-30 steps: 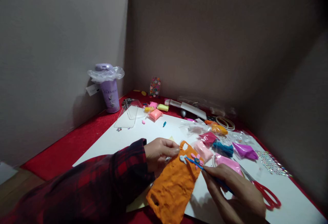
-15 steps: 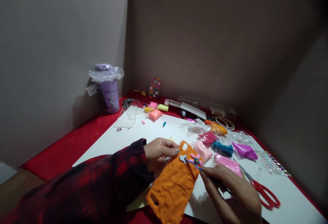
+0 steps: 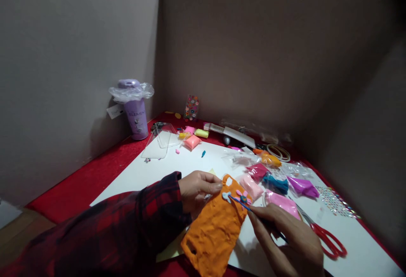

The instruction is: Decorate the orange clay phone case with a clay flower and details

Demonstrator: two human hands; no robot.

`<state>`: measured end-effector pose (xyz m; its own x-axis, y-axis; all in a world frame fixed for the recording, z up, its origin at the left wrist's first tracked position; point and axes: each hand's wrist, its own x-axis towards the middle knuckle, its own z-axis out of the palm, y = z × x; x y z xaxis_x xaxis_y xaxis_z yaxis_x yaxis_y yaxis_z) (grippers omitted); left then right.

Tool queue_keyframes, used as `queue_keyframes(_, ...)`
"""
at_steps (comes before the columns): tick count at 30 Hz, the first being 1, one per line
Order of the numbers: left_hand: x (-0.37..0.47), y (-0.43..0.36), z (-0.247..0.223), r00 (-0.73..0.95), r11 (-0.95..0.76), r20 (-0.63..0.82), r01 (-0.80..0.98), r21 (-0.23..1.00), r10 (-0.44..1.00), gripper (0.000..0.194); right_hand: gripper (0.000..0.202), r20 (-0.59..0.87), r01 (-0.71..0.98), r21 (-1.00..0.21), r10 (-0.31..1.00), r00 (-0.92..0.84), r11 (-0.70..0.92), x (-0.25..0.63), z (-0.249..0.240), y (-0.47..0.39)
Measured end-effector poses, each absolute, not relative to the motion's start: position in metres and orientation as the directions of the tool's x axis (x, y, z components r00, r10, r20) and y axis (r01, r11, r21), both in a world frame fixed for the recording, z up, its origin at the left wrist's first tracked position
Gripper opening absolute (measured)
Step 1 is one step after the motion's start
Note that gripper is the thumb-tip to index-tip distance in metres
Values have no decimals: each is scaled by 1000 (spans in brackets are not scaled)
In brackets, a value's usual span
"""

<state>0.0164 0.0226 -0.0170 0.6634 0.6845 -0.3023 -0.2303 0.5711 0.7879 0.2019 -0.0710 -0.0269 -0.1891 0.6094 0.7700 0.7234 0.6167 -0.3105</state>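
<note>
An orange clay-covered phone case [image 3: 214, 234] is tilted at the bottom centre, with a cutout near its top. My left hand [image 3: 198, 188] grips its upper left edge between thumb and fingers. Pinched in my right hand [image 3: 285, 239] is a thin blue tool [image 3: 239, 202], whose tip touches a small light blue clay shape [image 3: 226, 196] on the case. Beside that shape sits a pink clay flower [image 3: 248, 194] with a dark blue centre.
Red-handled scissors [image 3: 331, 241] lie right of my right hand on white paper [image 3: 127, 182]. Clay packets [image 3: 303, 187] and a gem sheet [image 3: 338, 202] are at the right. Clear cases [image 3: 155, 145] and a purple cup [image 3: 136, 118] stand farther back, left.
</note>
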Motion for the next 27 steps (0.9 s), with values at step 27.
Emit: queue_keyframes(27,15,23,-19,663,556,-286,-236,797,692,30,16,776,729,-300,602,-188,615,205,-32,-69)
